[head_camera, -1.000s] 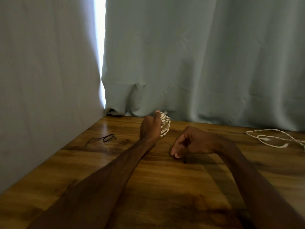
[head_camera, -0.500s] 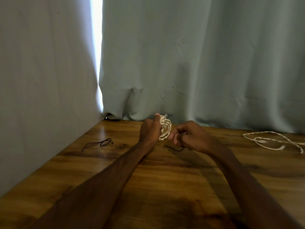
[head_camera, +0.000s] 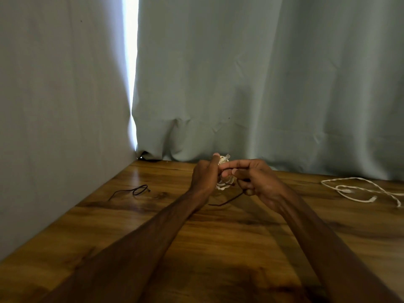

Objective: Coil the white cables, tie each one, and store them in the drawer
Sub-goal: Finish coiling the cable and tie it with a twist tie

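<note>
Left hand [head_camera: 204, 176] clamps the coiled white cable [head_camera: 223, 186] above the table [head_camera: 218, 241]; right hand [head_camera: 259, 181], touching its right side, pinches the dark tie [head_camera: 228, 200], tail trailing down-left beneath the coil.

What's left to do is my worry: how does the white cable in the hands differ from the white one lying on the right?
The coiled cable is a tight bundle; the loose cable sprawls in open loops. The left hand holds the coiled cable above the table, the right hand at it; the loose cable lies untouched. A dark tie hangs by the coiled cable, none by the loose cable. Both are white.
</note>
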`<state>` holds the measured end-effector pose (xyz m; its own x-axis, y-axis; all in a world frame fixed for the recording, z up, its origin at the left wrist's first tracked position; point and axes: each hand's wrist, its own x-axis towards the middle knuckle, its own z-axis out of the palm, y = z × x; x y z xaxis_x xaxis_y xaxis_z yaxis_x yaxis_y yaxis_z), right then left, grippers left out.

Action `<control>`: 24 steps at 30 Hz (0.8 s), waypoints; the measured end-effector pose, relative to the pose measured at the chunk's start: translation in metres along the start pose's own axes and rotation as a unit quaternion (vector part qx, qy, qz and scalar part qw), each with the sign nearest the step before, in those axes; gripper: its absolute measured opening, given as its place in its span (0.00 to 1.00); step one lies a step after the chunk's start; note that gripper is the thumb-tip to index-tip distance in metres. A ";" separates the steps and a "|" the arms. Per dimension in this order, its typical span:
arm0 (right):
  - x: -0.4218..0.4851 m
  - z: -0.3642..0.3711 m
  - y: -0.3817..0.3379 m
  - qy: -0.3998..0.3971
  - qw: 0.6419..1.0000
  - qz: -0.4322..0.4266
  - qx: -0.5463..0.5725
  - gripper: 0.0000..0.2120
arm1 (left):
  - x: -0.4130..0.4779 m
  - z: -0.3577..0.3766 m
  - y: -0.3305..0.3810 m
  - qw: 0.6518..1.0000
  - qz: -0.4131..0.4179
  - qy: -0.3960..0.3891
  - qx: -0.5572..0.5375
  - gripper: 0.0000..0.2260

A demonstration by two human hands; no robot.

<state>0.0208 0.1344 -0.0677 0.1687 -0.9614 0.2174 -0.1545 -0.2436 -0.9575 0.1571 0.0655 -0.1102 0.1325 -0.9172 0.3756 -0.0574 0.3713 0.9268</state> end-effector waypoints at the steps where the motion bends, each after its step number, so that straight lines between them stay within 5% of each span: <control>1: -0.001 -0.001 0.000 0.004 1.000 -0.005 -0.004 0.15 | -0.001 0.001 0.000 1.000 -0.001 -0.003 -0.003 0.29; 10: -0.007 -0.004 0.004 0.060 0.995 -0.085 0.000 0.14 | -0.001 0.005 0.001 0.999 -0.031 -0.031 -0.018 0.24; 19: 0.001 -0.008 0.009 0.104 0.993 -0.054 -0.013 0.07 | -0.005 0.008 0.004 0.994 -0.064 -0.081 0.027 0.19; 24: 0.003 -0.007 0.011 0.124 0.989 -0.073 -0.044 0.10 | -0.005 0.009 0.007 0.993 -0.085 -0.082 0.030 0.15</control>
<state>0.0130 0.1281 -0.0768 -0.0468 -0.9139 0.4032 -0.2317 -0.3827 -0.8944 0.1469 0.0712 -0.1060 -0.0181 -0.9789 0.2034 -0.1066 0.2041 0.9731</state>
